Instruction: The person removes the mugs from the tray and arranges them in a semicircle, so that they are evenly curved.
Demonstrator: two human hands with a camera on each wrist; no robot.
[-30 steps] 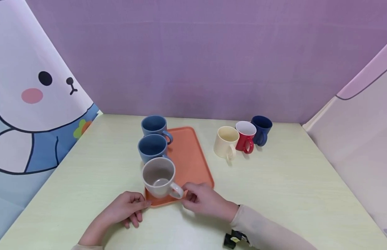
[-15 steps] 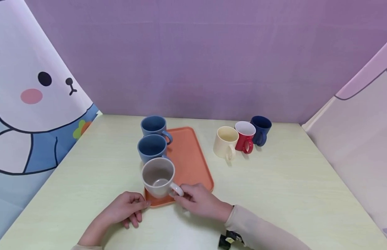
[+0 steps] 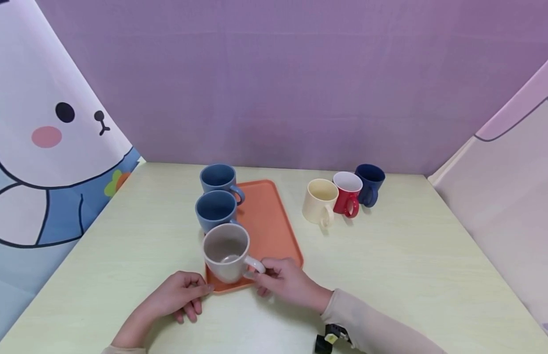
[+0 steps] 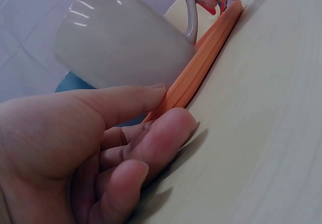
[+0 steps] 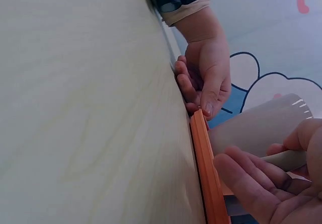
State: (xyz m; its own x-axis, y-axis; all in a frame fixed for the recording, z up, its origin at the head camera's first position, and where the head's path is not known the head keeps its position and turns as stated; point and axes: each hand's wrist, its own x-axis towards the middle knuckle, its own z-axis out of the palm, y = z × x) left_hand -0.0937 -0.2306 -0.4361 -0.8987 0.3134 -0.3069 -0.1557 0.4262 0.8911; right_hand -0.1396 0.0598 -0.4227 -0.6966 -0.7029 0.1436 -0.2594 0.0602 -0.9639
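A light grey mug [image 3: 222, 270] stands upright at the near end of an orange tray [image 3: 271, 228], its handle pointing right. My right hand [image 3: 291, 285] pinches that handle between thumb and fingers; the right wrist view shows the grey handle [image 5: 287, 159] between them. At the tray's near left corner my left hand [image 3: 178, 295] holds the rim [image 4: 183, 85], thumb on top and the other fingers curled below. Behind the grey mug, two blue mugs, a nearer one [image 3: 212, 219] and a farther one [image 3: 215, 186], line the tray's left side.
Right of the tray, a cream mug [image 3: 315, 209], a red mug [image 3: 342, 200] with a white inside and a dark blue mug [image 3: 375, 184] stand close together on the pale table [image 3: 411, 275]. A purple backdrop [image 3: 291, 88] rises behind.
My right hand has closed its pinch on the grey mug's handle. The mug has shifted slightly right, its handle swinging a little outward. My left hand stays at the tray corner.
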